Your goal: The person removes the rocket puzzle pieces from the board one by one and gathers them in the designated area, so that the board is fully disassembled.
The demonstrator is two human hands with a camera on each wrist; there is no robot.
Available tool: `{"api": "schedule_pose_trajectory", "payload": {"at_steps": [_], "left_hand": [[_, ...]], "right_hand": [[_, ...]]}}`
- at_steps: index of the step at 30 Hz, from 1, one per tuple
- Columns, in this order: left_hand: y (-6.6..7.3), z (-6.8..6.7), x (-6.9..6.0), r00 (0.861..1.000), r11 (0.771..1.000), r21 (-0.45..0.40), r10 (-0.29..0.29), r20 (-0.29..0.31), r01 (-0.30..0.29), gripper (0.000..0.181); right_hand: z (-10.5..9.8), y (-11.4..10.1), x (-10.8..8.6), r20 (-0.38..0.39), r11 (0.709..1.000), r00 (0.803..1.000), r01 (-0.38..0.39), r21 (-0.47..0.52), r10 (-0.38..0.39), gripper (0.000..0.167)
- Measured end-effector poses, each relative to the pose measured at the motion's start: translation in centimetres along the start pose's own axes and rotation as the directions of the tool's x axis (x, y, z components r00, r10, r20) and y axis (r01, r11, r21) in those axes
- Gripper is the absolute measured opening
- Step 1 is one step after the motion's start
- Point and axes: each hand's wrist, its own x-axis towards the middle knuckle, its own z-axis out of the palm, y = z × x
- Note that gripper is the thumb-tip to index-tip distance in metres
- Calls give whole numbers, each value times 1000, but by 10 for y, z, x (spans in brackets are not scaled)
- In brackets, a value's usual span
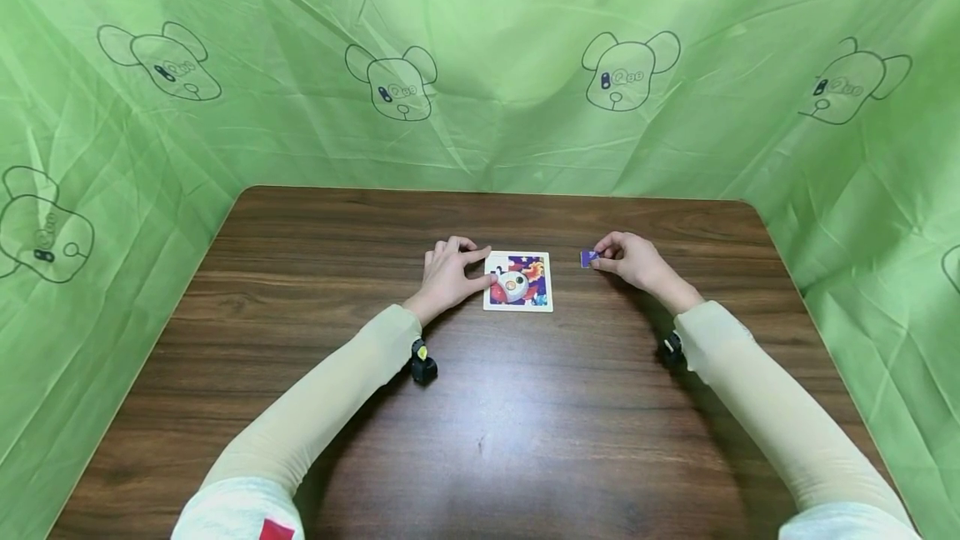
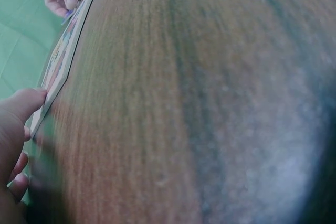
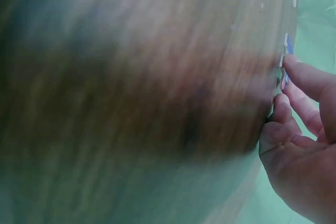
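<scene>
A square jigsaw puzzle board (image 1: 547,282) with a pale frame lies flat on the table. Its picture is colourful, and a pale patch shows at its upper left. My left hand (image 1: 447,273) is at the board's left side, its thumb resting on the board and its index fingertip at the upper left corner; the left wrist view also shows the thumb (image 2: 26,103) on the board edge. To the right of the board, my right hand (image 1: 632,262) pinches a small purple puzzle piece (image 1: 586,259) between thumb and fingers. In the right wrist view the piece (image 3: 289,45) is seen nearly edge-on.
The brown wooden table (image 1: 480,423) extends around both arms. Green cloth (image 1: 510,140) with printed bear heads hangs behind and at both sides. A small black camera (image 1: 423,363) is strapped to the left wrist, and another black device (image 1: 670,350) to the right.
</scene>
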Motion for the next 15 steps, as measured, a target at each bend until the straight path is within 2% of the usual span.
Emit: {"api": "schedule_pose_trajectory", "payload": {"at_steps": [9, 15], "left_hand": [[0, 0, 0, 1000, 1000, 0, -1, 0, 1, 64], [-1, 2, 1, 1000, 1000, -9, -6, 11, 6, 64]], "right_hand": [[-3, 2, -2, 17, 1000, 1000, 24, -5, -24, 32], [-5, 2, -4, 38, 999, 998, 46, 4, -46, 30]]}}
